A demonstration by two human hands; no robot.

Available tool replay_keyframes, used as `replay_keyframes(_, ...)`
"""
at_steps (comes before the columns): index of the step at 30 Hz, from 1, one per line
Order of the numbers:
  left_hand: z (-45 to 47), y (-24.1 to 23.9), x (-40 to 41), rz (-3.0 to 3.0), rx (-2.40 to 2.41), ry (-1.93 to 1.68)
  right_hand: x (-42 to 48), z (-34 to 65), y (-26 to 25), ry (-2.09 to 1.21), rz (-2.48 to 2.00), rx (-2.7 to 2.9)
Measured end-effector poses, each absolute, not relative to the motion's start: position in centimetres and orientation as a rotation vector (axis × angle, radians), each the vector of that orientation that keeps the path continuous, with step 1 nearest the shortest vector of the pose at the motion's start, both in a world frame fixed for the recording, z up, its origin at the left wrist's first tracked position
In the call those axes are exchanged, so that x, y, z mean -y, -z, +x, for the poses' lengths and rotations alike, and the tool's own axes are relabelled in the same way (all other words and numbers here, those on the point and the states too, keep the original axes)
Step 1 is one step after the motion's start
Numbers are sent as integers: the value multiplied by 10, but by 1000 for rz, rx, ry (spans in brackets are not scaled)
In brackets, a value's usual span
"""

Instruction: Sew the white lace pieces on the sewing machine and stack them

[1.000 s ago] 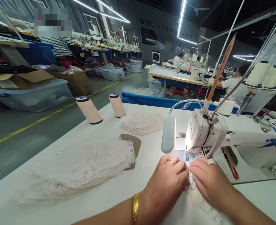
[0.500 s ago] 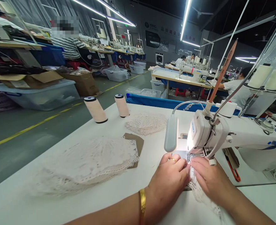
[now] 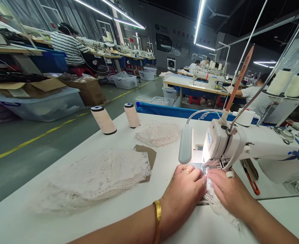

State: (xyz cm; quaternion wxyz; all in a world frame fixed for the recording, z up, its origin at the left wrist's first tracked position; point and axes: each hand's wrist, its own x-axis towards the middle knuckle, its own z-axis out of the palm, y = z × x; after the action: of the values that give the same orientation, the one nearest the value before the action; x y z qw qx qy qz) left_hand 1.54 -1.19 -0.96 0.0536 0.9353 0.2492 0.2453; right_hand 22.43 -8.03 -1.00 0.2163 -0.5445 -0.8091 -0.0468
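A strip of white lace (image 3: pixel 216 203) runs from under the needle area of the sewing machine (image 3: pixel 224 145) down toward the table's near side. My left hand (image 3: pixel 187 188) has its fingers closed on the lace's left edge, close to the presser foot. On the other side, my right hand (image 3: pixel 228 189) presses and pinches the same lace just below the machine head. Both sets of fingertips nearly meet there, and they partly hide the stitching spot. A grey lamp (image 3: pixel 186 145) lights this area from the left.
Left of my hands lies a large pile of white lace pieces (image 3: pixel 95 176) on brown card (image 3: pixel 150 156). Behind it are a smaller lace pile (image 3: pixel 159 134) and two peach thread cones (image 3: pixel 104 120) (image 3: pixel 132 116). Orange-handled snips (image 3: pixel 253 183) lie beneath the machine arm. Other people sit at machines beyond.
The lace's free end has shifted slightly toward the machine. Both hands stay at the needle area, almost unmoved. The view has tilted a little.
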Motion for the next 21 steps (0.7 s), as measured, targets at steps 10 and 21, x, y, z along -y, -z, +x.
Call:
replay_keyframes(10, 11, 13, -6, 2692, -597, -821, 91, 223, 5, -190, -1434, 2264)
replay_keyframes(21, 11, 2, -10, 2664, -546, -812, 85, 224, 4, -230, -1498, 2115)
